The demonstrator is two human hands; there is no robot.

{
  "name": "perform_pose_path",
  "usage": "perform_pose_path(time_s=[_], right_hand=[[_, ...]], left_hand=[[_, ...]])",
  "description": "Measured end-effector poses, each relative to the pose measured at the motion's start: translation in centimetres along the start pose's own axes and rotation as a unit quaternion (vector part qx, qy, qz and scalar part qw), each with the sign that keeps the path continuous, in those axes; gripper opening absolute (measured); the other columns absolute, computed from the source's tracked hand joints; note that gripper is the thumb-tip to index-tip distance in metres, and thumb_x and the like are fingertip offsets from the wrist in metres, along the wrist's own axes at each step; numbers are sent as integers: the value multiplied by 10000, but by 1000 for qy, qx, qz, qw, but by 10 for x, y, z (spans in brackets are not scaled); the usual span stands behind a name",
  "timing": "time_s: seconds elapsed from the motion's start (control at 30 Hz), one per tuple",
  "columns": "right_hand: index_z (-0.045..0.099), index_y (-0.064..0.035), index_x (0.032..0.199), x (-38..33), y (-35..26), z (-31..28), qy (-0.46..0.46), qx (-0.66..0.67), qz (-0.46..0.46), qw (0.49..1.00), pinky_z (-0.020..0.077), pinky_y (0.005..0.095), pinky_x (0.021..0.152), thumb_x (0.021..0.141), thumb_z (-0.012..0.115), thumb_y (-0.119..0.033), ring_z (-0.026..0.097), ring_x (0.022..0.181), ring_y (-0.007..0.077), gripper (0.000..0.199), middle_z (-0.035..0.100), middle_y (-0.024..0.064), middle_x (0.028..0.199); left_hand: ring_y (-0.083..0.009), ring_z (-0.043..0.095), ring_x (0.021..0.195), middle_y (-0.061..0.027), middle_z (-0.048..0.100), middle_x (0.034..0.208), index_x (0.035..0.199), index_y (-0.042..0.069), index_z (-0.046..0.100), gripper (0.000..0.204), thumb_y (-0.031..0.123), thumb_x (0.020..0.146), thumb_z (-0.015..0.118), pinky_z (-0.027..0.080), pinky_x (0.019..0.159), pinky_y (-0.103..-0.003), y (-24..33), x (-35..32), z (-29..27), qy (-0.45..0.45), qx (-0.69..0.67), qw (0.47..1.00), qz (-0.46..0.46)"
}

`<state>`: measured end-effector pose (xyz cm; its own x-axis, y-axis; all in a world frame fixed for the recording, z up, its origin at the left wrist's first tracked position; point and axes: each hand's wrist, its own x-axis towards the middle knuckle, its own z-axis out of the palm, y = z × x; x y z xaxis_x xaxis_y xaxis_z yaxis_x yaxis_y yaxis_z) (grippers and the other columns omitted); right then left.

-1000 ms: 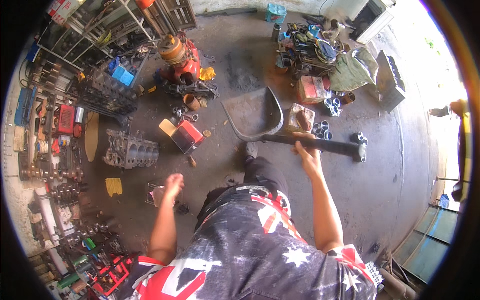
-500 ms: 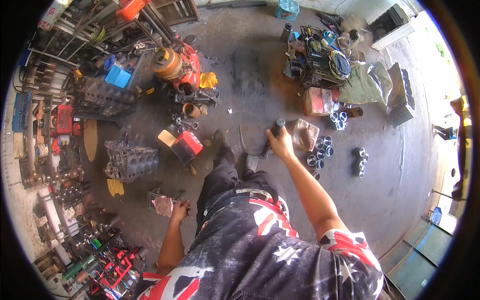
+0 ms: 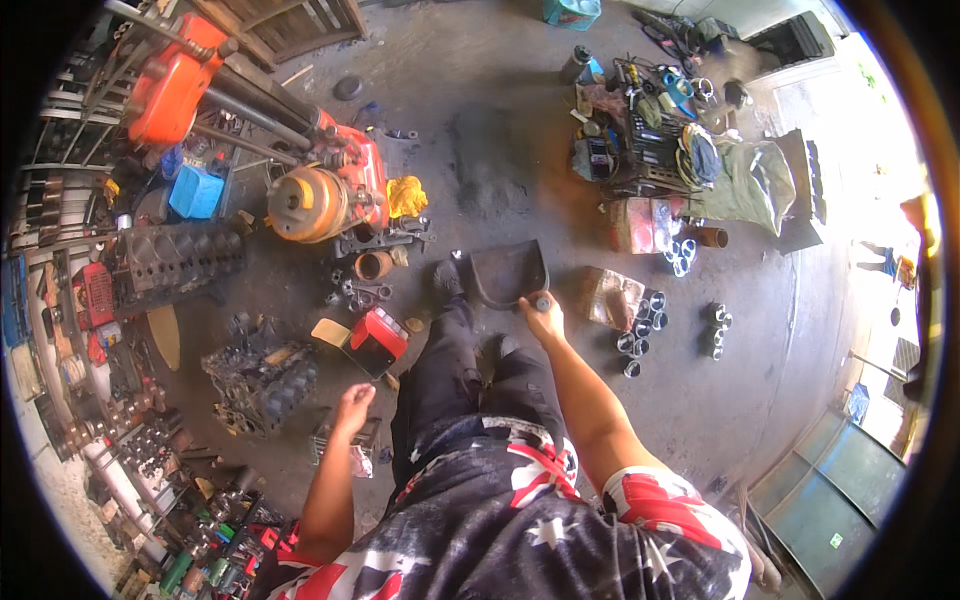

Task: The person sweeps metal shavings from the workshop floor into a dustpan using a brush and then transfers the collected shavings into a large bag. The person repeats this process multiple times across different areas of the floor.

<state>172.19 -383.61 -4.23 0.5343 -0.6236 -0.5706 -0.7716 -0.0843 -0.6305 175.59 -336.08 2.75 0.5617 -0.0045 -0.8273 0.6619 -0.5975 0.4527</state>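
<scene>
Right hand [image 3: 543,320] grips a dark, scoop-shaped metal dustpan [image 3: 508,274] by its black handle [image 3: 541,301]; left hand [image 3: 352,411] loosely curled, contents unclear.
The dustpan is ahead and right of an open red-and-black cardboard box [image 3: 379,336].

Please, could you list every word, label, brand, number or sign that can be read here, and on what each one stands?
No words, brands or numbers can be read here.
Red box: any markings are too small and blurred to read.
Pale patch on the metal panel: too small to tell whether it bears text.
Shirt: printed white stars, no readable letters.
</scene>
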Motion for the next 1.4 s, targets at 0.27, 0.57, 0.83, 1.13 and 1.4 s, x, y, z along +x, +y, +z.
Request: perform_pose_path(time_s=[0.27, 0.57, 0.83, 1.13, 1.4], right_hand=[[687, -48, 998, 63, -47, 45, 38, -50, -5, 998, 549, 418, 813, 840, 725, -254, 713, 898, 367, 262, 719, 222, 928], [679, -31, 925, 129, -118, 46, -5, -13, 7, 1000, 547, 417, 787, 817, 656, -207, 721, 859, 352, 208, 701, 246, 863], [678, -19, 904, 186, -162, 49, 22, -52, -32, 998, 550, 431, 800, 814, 658, -221, 722, 864, 343, 222, 715, 232, 889], [690, -7, 951, 225, -187, 43, 13, -74, -46, 996, 539, 454, 867, 814, 646, -238, 696, 971, 416, 272, 708, 270, 946], [697, -5, 981, 243, -206, 36, 39, -41, -14, 998, 537, 455, 887, 811, 660, -252, 692, 1000, 418, 302, 710, 275, 971]], left_hand=[[-153, 677, 970, -80, 685, 1175, 1299, 75, 587, 346, 289, 1027, 593, 526, 795, -288, 119, 33, -81, -9, -25, 1000, 8], [-144, 667, 915, -45, 696, 1099, 1224, 56, 623, 323, 287, 1000, 645, 518, 760, -294, 59, 46, -79, -48, 5, 997, -53], [-134, 681, 856, -39, 710, 1069, 1223, 60, 627, 335, 288, 982, 674, 505, 687, -272, 77, 51, -88, -25, -40, 995, -83], [-145, 676, 909, -52, 700, 1104, 1255, 63, 604, 332, 286, 1011, 628, 515, 761, -290, 105, 61, -88, -37, -20, 997, -70], [-145, 697, 884, -53, 719, 1058, 1213, 27, 629, 333, 280, 996, 650, 526, 712, -283, 114, 53, -85, -14, -4, 996, -86]])
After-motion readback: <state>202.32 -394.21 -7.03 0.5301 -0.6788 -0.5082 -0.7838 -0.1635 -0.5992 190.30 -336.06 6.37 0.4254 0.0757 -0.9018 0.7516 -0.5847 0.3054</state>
